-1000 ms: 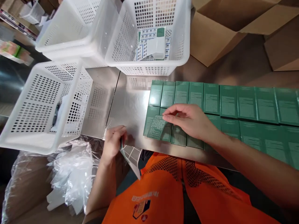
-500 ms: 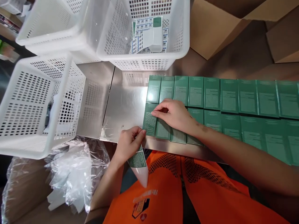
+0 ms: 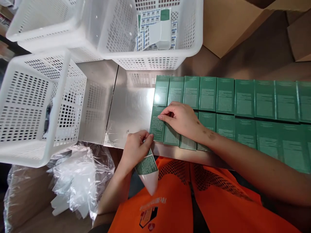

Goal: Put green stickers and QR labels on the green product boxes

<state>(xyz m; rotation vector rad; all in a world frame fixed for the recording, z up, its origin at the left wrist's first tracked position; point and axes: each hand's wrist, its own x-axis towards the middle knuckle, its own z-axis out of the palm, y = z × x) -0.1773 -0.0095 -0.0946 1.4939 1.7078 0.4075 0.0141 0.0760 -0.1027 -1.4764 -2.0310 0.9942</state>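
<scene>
Two hands at work: right hand [image 3: 182,119] flat, pressing a thin, flimsy label [image 3: 157,128] onto a green box [image 3: 157,124]; left hand [image 3: 136,147] pinching the label sheet [image 3: 147,170] by its edge

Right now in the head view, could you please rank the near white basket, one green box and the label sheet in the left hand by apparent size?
1. Near white basket, clearly largest.
2. Label sheet in the left hand and a green box: they look alike; the sheet is nearer the camera and partly hidden, so unranked.
</scene>
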